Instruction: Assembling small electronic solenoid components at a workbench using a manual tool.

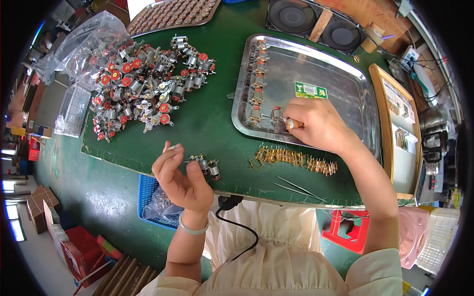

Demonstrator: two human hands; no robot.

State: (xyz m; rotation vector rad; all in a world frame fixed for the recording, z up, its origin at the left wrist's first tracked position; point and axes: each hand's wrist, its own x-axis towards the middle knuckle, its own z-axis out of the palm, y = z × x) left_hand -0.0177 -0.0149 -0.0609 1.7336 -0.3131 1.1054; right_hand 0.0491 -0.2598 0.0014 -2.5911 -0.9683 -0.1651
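Note:
My right hand [318,121] reaches over the near edge of a metal tray [335,64], its thumb and fingertips closed on a small motor, mostly hidden by the fingers. Just left of those fingertips stands another small motor [276,114] with a red cap. A column of similar motors [257,79] runs along the tray's left side. My left hand [180,180] is raised at the table's near edge, palm up, fingers loosely curled and apart from the thumb. A white covering shows on one fingertip. Beside its thumb are a few small motors [212,169], apparently resting on the table.
A large heap of motors [143,84] spills from a clear plastic bag [94,42] at left. Brass-coloured clips [296,159] lie before the tray, near tweezers [298,189]. A filled tray [173,17], two black fans [316,24] and a wooden frame [382,108] stand around.

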